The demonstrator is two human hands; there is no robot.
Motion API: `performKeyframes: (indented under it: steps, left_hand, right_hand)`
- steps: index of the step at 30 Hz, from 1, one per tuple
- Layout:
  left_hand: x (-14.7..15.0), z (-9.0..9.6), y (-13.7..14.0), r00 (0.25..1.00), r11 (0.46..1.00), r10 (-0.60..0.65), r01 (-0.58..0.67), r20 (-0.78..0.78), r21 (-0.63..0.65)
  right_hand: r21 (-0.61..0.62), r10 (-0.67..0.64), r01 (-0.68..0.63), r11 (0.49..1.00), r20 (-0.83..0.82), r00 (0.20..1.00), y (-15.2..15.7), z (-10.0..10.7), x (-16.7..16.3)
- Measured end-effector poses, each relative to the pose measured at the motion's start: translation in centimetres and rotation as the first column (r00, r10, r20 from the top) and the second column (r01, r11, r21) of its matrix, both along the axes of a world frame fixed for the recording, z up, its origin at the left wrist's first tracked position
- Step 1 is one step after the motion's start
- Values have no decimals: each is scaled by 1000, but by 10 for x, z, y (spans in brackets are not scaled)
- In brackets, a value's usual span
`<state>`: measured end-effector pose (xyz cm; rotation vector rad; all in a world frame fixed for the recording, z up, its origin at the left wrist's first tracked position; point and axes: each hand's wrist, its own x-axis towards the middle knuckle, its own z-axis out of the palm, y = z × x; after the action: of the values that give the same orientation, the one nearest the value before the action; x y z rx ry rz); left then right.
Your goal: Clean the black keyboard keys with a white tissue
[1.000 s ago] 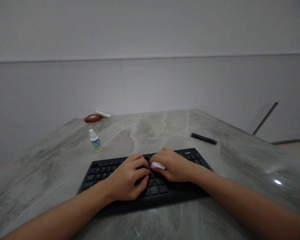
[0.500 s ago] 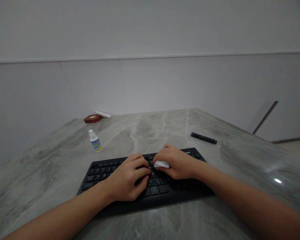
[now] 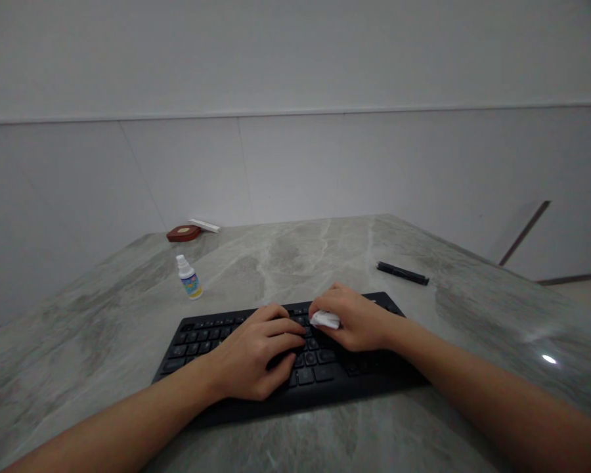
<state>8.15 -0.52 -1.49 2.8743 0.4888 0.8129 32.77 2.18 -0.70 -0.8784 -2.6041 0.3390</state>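
A black keyboard (image 3: 192, 348) lies in front of me, with both hands over its keys. My left hand (image 3: 259, 355) rests on the middle of the keyboard, fingers stretched out and slightly apart, holding nothing. My right hand (image 3: 354, 320) is closed on a small folded white tissue (image 3: 326, 320), just above the keys right of the middle. The palm and lower fingers of the right hand are hidden from view. Between the two hands a narrow strip of keys shows.
A small white spray bottle (image 3: 190, 277) with a colourful label stands beyond the keyboard's left end. A black pen (image 3: 402, 272) lies beyond its right end. Farther back, a reddish-brown case (image 3: 183, 233) and a thin white object (image 3: 205, 225) lie on the marble-patterned table (image 3: 295, 253) near the wall.
My right hand has shifted a little to the right with the tissue. The fingers of my left hand reach slightly farther right and look straighter.
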Motion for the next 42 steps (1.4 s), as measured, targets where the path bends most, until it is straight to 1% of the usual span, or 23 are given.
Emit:
performKeyframes:
  steps: [3, 7, 12, 16, 21, 25, 28, 31, 36, 42]
  left_hand:
    - [0, 0, 0, 1000, 1000, 1, -1, -1, 2]
    - [1, 0, 0, 1000, 1000, -2, 2, 7, 4]
    - [1, 0, 1, 1000, 1000, -4, 4, 3, 8]
    - [1, 0, 1, 1000, 1000, -10, 10, -2, -2]
    - [1, 0, 1, 1000, 1000, -3, 3, -13, -11]
    - [0, 0, 1, 1000, 1000, -5, 5, -18, -7]
    - [1, 0, 1, 1000, 1000, -3, 3, -19, -6]
    - [1, 0, 1, 1000, 1000, -1, 1, -16, 5]
    - [0, 0, 1, 1000, 1000, -5, 5, -25, -3]
    - [0, 0, 0, 1000, 1000, -1, 1, -22, -3]
  right_hand:
    - [-9, 9, -9, 1000, 9, 1000, -1, 3, 0]
    - [-55, 31, -28, 998, 56, 998, -3, 6, 0]
    - [-55, 10, -8, 998, 39, 999, -5, 6, -4]
    - [-81, 11, -4, 997, 84, 996, -4, 7, -2]
    - [-59, -22, 25, 998, 58, 998, -4, 4, -4]
    - [-53, 5, -3, 999, 36, 999, -5, 1, -6]
    - [-41, 7, -5, 999, 52, 999, -3, 2, -3]
    - [-23, -37, 39, 999, 65, 997, -2, 3, -2]
    - [-46, 5, -1, 999, 76, 997, -4, 5, -5]
    - [-26, -34, 36, 999, 75, 997, -3, 3, -5]
